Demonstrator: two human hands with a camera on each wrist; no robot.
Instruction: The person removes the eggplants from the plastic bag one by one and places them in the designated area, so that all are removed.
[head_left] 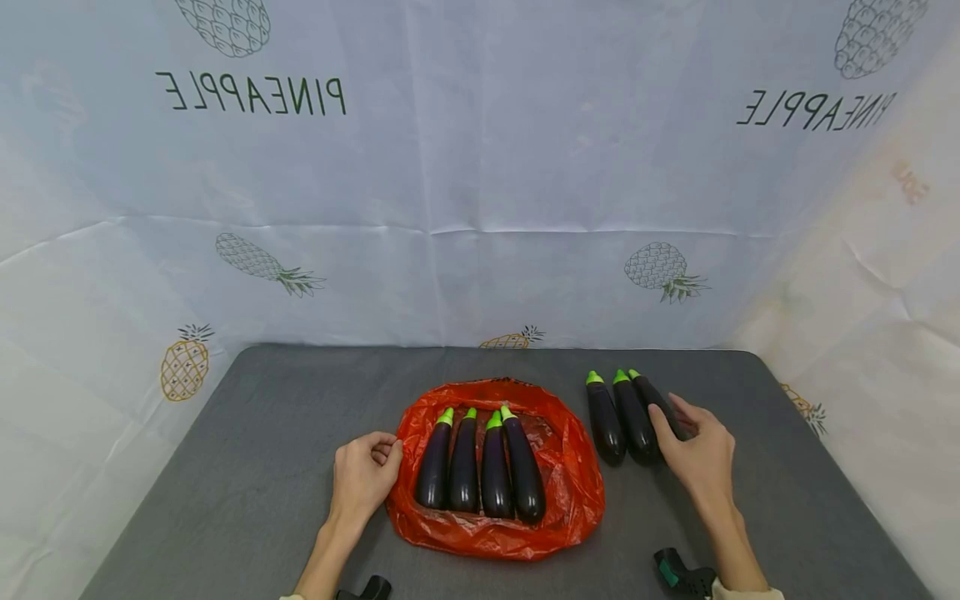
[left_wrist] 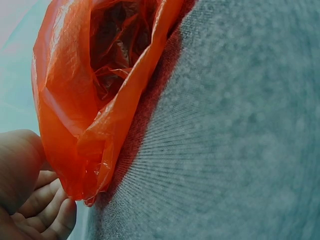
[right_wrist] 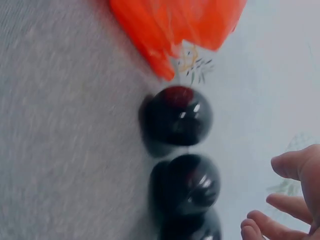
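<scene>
A red plastic bag [head_left: 577, 492] lies spread with its mouth wide, and several eggplants [head_left: 465, 467] with green caps rest side by side in it. My left hand [head_left: 365, 475] pinches the bag's left rim between thumb and fingers. The left wrist view shows the bag's folded edge [left_wrist: 95, 165] at those fingers. To the right of the bag, three more eggplants [head_left: 636, 425] lie in a row. Over the rightmost eggplant [head_left: 654, 402] is my right hand [head_left: 699, 442], thumb and fingers spread. In the right wrist view its fingers [right_wrist: 285, 207] are apart from the eggplants' rounded ends [right_wrist: 187, 115].
Everything lies on a grey cloth-covered table [head_left: 247, 475]. A pale curtain [head_left: 480, 167] printed with pineapples hangs behind and at both sides. Dark wrist devices [head_left: 678, 575] show near each forearm at the front.
</scene>
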